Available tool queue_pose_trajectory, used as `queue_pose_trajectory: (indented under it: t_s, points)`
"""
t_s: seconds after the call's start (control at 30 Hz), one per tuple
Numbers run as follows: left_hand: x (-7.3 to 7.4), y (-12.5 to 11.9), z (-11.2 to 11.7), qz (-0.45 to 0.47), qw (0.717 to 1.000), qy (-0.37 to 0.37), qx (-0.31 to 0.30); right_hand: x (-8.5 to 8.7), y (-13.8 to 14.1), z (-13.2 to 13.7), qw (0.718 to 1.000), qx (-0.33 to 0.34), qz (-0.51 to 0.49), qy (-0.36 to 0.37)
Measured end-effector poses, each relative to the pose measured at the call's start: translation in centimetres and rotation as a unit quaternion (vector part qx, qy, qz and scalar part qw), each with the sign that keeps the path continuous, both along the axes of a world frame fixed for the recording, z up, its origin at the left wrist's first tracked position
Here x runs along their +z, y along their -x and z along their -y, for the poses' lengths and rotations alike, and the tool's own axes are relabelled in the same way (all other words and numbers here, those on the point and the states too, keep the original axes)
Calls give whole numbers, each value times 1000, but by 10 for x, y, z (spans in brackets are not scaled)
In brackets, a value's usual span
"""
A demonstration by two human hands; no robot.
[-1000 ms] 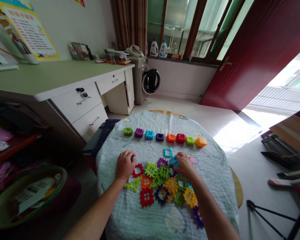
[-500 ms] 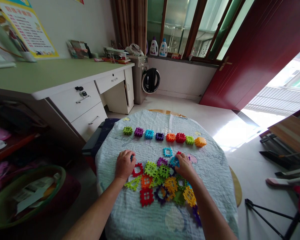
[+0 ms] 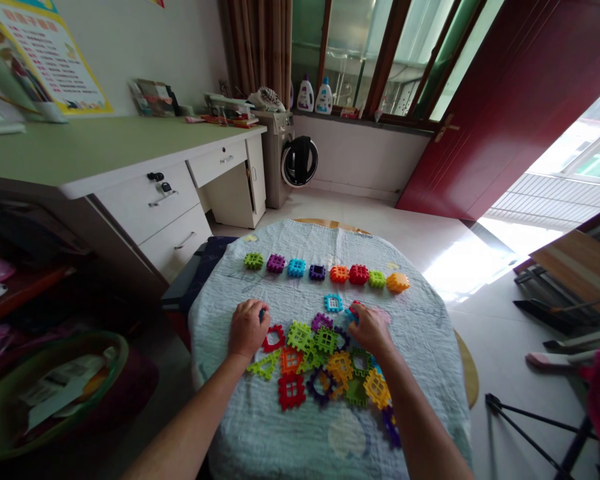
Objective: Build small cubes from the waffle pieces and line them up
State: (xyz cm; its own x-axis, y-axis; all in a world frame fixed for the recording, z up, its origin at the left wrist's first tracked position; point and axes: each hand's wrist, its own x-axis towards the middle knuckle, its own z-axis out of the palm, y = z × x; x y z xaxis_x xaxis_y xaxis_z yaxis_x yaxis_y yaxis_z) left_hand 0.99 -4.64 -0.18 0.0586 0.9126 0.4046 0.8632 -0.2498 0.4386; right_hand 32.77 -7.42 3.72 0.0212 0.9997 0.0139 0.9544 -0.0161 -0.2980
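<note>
Plastic tiles (image 3: 314, 341) lie heaped on a quilted cloth (image 3: 420, 347) below a straight row (image 3: 317, 272) of eight separate tiles, its long axis running left to right across the far side. A lone cyan tile (image 3: 333, 303) lies flat just below the row's middle, between the two hands and touched by neither.

Below the row's left end, the left hand (image 3: 249, 328) rests palm down, its fingers curled over a small blue tile (image 3: 263, 313). Only a sliver of that tile shows, so the hand looks closed, but I cannot tell whether it grips the tile or merely covers it. A red ring tile (image 3: 274, 338) sits just beside this hand, on the side toward the heap, and a green triangle tile (image 3: 265, 365) lies near it, further from the row.

Below the row's right end, the right hand (image 3: 370, 330) is half open with its fingers bent. Their tips reach up and left onto a second blue tile (image 3: 351, 315), with a red tile (image 3: 356, 304) touching it on the row side. The right hand is the nearer to both, though whether it holds either cannot be told.
</note>
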Motion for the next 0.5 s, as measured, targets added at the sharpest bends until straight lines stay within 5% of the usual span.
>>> queue_pose_trajectory:
  t_s: [0.27, 0.5]
  points:
    - [-1, 0, -1, -3, 1000, -3, 1, -1, -18, -21, 991, -121, -60, 1]
    - [-1, 0, -1, -3, 1000, -5, 2, -4, -29, -36, 991, -29, -125, 28]
